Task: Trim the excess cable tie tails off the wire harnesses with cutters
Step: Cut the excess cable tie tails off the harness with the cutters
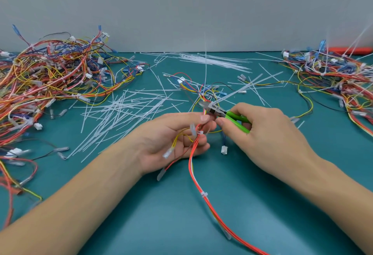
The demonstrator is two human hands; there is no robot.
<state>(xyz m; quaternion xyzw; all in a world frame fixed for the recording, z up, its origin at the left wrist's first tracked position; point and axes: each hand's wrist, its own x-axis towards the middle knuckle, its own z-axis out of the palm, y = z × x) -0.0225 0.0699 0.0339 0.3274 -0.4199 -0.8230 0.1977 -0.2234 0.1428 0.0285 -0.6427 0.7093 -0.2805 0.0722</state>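
1. Left hand [177,137]: palm up at centre, above the desk; fingers curled round a wire harness [196,139], thumb and forefinger pinching its bundle just below the cutter head.
2. Right hand [264,131]: back up, just right of the left hand; fingers and thumb closed round the green handles of the cutters [224,112].
3. Cutters: metal head pointed left and slightly away from the person, set against the harness at the left fingertips. Whether the blades were closed on a tie could not be told.
4. Cable tie tail [248,85]: long, white, running from the cutter head up and to the right over the desk.
5. Wire harness: red, white and yellow leads; one end hung from the left hand toward the lower right edge, carrying a trimmed white tie [204,194]; the other end spread on the desk beyond the hands, with a white connector [223,149] hanging beside the right hand.
6. Cut tie tails [121,113]: white strips scattered on the desk left of and beyond the hands.
7. Harness heap, left [50,81]: large multicoloured tangle at the far left.
8. Harness heap, right [333,77]: tangle at the far right, with tie tails standing up from it.
9. Desk [161,224]: teal surface, grey wall behind.
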